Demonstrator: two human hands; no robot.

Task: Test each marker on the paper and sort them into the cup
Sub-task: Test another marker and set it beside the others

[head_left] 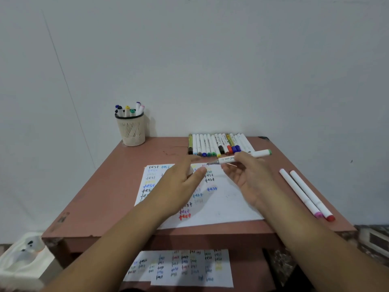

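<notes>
Right now the person's right hand grips an uncapped marker by its white barrel, green end cap pointing away to the right and the dark tip hanging just above the far edge of the paper. The left hand hovers over the sheet with fingers curled; something small and pale sits between them, probably the cap, though I cannot tell for sure.

To do this stroke well, I would bring the tip down onto a bare patch, since the left columns are already crowded with "test" in many colours and the right part looks open. The free hand could press the sheet flat so it does not slide on the table.

Once the ink shows, the cap should go back on firmly before the marker travels to the cup at the far left corner, which already holds several. A row of markers waits along the back edge, and two more markers lie apart at the right, perhaps set aside as rejects.
</notes>
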